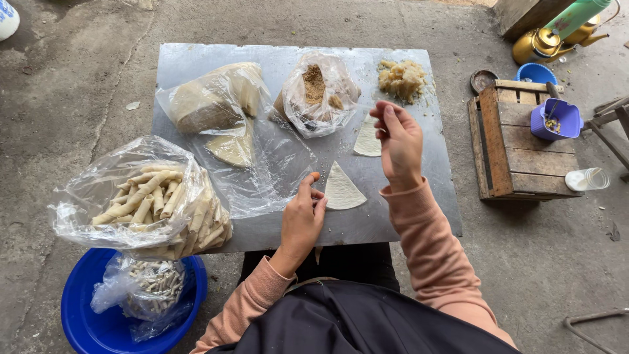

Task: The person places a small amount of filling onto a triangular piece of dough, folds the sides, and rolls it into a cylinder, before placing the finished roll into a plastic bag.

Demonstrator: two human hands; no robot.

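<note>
Triangular pastry wrapper (342, 190) lying flat on the metal sheet (196, 62), apex pointing away from the person, long axis running from apex to curved near edge. Left hand (303, 219) rests at its left edge, fingertips touching the wrapper, fingers loosely curled and gripping nothing. Right hand (398, 141) is raised above the sheet, wrist bent, fingertips pinched together; whether they hold anything cannot be told. A second wrapper (367, 141) lies partly behind that hand. Beyond are a filling heap (401, 78) and a crumb bag (318, 95); a bag of rolled pastries (154, 196) sits at left.
</note>
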